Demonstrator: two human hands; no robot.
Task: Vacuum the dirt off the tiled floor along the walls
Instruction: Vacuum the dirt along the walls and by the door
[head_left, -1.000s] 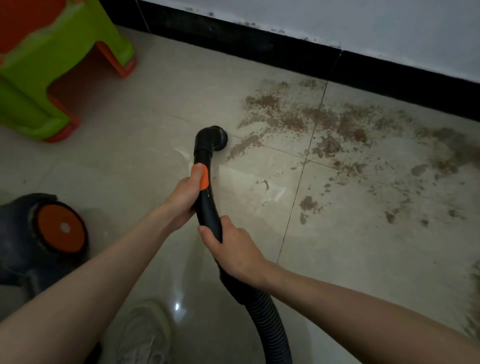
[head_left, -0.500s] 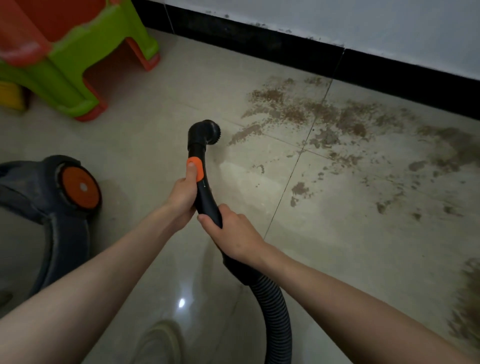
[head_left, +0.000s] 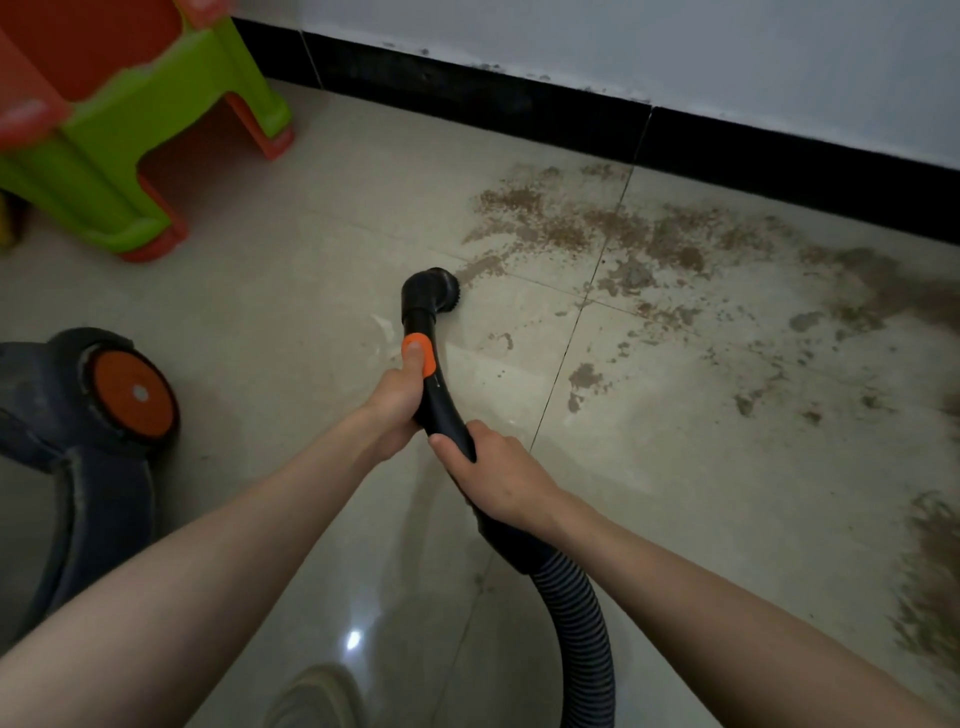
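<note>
Nozzle (head_left: 434, 293) now at dirt's (head_left: 480, 270) edge

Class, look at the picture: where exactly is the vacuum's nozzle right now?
In the head view the nozzle sits near the centre of the floor, at the left edge of the dirt patch, ahead of both hands, right of the green stool.

Your left hand (head_left: 396, 402) and right hand (head_left: 493, 475) grip the black vacuum handle (head_left: 441, 400), its round nozzle (head_left: 434, 291) touching the edge of the brown dirt (head_left: 613, 228) on the tiled floor (head_left: 311, 270).

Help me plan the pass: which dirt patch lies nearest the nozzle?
The small streak right beside the nozzle, nearly touching its brush; the other patches lie farther right.
</note>
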